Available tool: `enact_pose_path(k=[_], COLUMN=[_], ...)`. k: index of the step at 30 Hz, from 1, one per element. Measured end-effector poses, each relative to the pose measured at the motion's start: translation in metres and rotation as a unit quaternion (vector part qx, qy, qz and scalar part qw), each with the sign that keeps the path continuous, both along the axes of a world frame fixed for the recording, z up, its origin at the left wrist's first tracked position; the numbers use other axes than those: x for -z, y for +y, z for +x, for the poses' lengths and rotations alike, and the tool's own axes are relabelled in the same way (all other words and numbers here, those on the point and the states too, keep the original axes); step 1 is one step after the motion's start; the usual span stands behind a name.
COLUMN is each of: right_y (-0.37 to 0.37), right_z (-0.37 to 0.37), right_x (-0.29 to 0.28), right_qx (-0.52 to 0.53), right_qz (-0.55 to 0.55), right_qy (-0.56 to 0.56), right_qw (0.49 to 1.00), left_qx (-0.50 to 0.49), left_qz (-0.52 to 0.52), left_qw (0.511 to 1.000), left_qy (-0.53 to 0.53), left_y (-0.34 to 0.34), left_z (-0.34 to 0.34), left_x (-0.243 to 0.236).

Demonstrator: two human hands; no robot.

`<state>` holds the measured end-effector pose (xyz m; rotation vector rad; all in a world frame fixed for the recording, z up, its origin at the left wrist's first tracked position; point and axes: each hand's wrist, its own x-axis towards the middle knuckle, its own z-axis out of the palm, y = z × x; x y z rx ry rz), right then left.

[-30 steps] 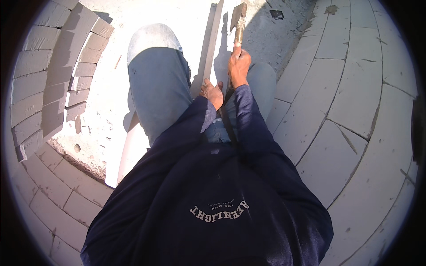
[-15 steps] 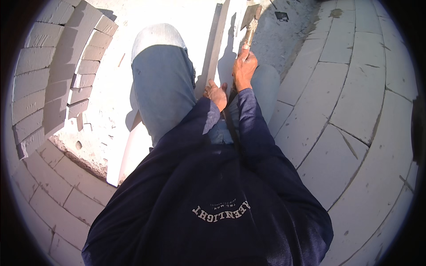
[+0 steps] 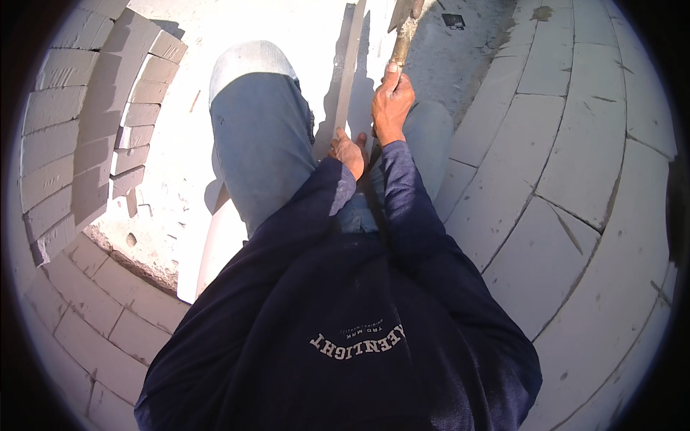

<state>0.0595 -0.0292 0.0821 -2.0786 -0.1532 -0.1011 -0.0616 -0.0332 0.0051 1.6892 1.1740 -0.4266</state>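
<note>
Between my knees lies a long, pale block point(image 3: 357, 108), with a narrow grey edge showing along its length. At its near end, my left hand point(image 3: 348, 156) is closed on the block, thumb and forefinger at either side. My right hand point(image 3: 392, 106) grips the worn, brownish handle of a hatchet-like tool point(image 3: 403, 43), thumb pointing up along the handle. Its flat grey metal head reaches the top edge of the view and is partly cut off, so its exact kind is unclear.
Pale blocks stand stacked in a curved-looking row point(image 3: 54, 151) at the left. A wall of large, light blocks point(image 3: 532, 144) rises along the right, another coursed surface point(image 3: 108, 309) at lower left. A small dark piece point(image 3: 453, 21) lies on the sunlit, dusty ground.
My right hand has shifted slightly left and away from me, taking the tool's head partly out of view. The block's grey edge appears narrower and turned a little. My left hand stays on the block.
</note>
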Motion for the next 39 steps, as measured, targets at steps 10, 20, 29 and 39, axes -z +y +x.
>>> enact_pose_path(k=[10, 20, 29, 39], right_y=[0.001, -0.003, 0.001, -0.004], right_z=[-0.003, -0.013, -0.011, -0.007], right_x=[0.041, 0.055, 0.026, 0.027], right_qx=[0.003, 0.020, 0.009, 0.013], right_qz=[-0.069, -0.068, 0.059, -0.017], right_qy=[0.103, 0.003, 0.019, 0.190], right_qw=[0.992, 0.997, 0.998, 0.982], left_qx=[-0.216, -0.266, -0.326, -0.343], left_qz=[-0.119, -0.144, -0.176, -0.132], left_qw=[0.966, 0.952, 0.917, 0.928], left_qy=[-0.072, -0.044, -0.147, -0.056], left_y=[0.016, 0.019, 0.011, 0.013], left_z=[-0.001, 0.006, -0.013, 0.004], left_x=[-0.015, -0.031, 0.040, -0.006])
